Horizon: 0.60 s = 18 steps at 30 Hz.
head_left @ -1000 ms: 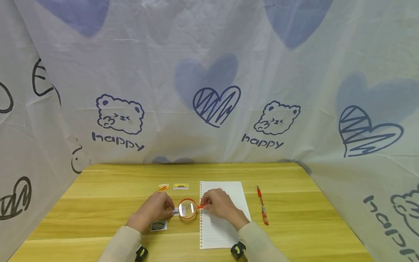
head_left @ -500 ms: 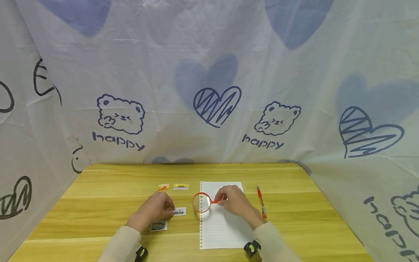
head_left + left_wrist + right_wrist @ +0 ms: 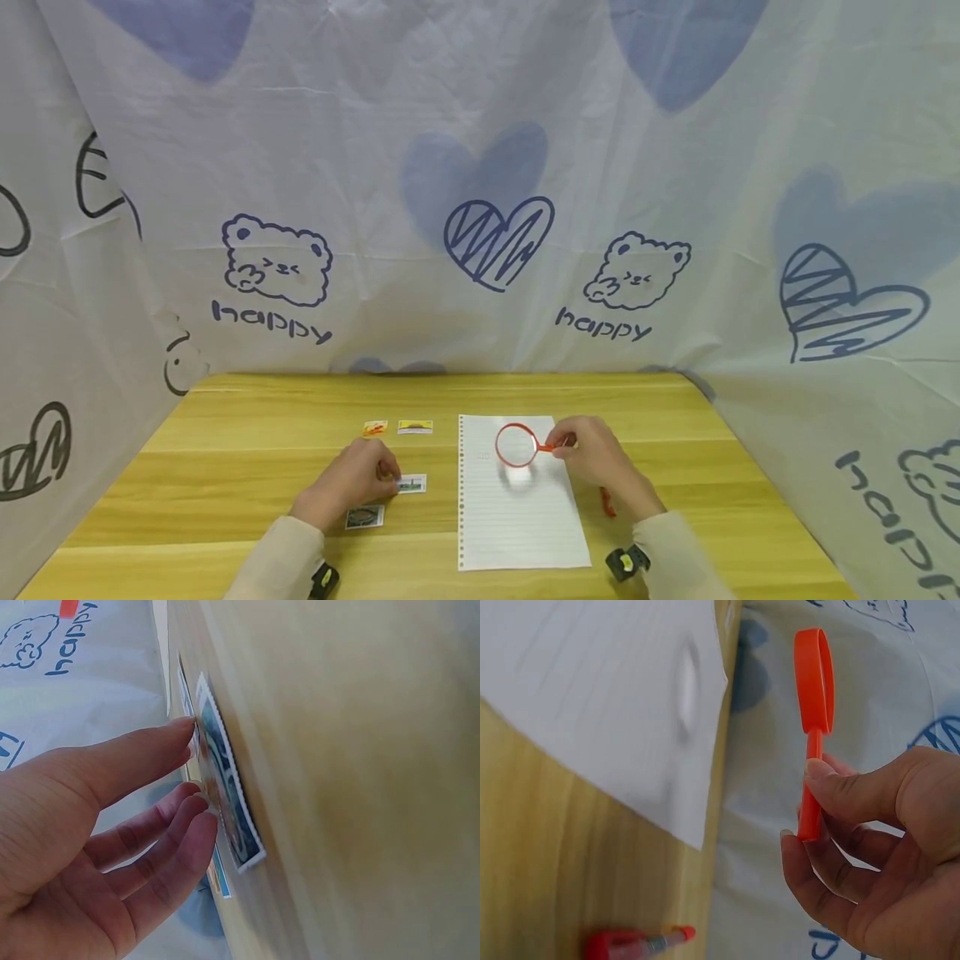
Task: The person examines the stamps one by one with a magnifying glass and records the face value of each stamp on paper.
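In the head view, my right hand (image 3: 592, 450) holds a red magnifying glass (image 3: 498, 446) by its handle, the lens over the upper right of a lined sheet (image 3: 517, 525) with punched holes. The right wrist view shows thumb and fingers around the handle of the magnifying glass (image 3: 812, 697), raised above the table. My left hand (image 3: 356, 479) rests at the left end of a small green-and-white stamp (image 3: 412, 484), thumb and fingertips at its edge. Close below the fingers lies a dark stamp (image 3: 364, 517), which also appears in the left wrist view, as a dark green stamp (image 3: 229, 776) with perforated edges.
Two more stamps lie farther back, an orange one (image 3: 375, 428) and a yellow one (image 3: 415, 427). A red pen (image 3: 607, 502) lies right of the sheet, partly hidden by my right hand. A printed cloth (image 3: 390, 283) hangs behind the wooden table (image 3: 255, 483).
My right hand has carried the magnifying glass right and slightly back, from over the green-and-white stamp to over the sheet, uncovering that stamp. The left hand has stayed in place.
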### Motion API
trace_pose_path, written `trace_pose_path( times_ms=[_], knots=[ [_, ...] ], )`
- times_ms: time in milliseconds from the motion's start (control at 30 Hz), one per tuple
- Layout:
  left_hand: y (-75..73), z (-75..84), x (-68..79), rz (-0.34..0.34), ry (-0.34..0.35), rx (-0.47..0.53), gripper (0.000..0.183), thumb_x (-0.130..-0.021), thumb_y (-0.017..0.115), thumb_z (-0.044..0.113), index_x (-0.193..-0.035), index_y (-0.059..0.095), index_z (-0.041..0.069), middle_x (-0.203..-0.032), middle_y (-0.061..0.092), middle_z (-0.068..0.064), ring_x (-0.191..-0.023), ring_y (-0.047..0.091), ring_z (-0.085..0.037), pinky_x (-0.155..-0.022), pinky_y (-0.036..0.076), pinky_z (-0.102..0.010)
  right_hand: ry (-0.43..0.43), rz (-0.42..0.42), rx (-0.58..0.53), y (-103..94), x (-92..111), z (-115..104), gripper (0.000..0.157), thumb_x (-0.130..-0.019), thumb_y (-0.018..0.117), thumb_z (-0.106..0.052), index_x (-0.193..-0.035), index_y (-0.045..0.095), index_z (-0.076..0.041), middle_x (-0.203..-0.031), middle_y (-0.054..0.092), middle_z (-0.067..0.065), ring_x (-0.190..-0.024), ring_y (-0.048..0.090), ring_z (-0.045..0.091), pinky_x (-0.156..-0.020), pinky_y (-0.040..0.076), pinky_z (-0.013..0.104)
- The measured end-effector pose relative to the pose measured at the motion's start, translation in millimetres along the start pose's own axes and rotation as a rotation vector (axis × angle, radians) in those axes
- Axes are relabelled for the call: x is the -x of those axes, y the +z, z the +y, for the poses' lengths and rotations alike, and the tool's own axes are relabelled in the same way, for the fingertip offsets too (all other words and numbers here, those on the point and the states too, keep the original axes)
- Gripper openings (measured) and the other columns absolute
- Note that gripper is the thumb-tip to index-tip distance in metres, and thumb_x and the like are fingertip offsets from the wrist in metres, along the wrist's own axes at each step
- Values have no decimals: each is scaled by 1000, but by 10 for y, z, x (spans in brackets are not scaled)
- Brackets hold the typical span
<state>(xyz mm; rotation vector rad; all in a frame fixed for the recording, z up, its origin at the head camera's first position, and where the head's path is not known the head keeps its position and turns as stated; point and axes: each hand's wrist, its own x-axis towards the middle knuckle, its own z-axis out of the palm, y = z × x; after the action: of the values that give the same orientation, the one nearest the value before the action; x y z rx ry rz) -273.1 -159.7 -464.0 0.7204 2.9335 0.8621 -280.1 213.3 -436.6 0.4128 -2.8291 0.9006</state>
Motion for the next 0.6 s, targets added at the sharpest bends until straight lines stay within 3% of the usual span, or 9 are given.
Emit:
trace_pose_path(
  times_ms=[267, 600],
  knots=[
    [-4, 1, -2, 0, 1, -2, 8, -81, 86, 7, -86, 81, 10, -84, 75, -1, -76, 65, -12, -67, 56, -28, -46, 51, 10, -294, 62, 202, 13, -85, 76, 5, -86, 76, -8, -82, 73, 1, -75, 60, 10, -67, 51, 23],
    [2, -2, -5, -4, -8, -5, 8, -80, 86, 6, -86, 81, 9, -84, 75, -1, -77, 65, -13, -68, 56, -29, -29, 58, 40, -439, 135, 374, 13, -83, 77, 7, -87, 77, -6, -84, 75, 3, -76, 61, 11, -68, 52, 23]
  ],
)
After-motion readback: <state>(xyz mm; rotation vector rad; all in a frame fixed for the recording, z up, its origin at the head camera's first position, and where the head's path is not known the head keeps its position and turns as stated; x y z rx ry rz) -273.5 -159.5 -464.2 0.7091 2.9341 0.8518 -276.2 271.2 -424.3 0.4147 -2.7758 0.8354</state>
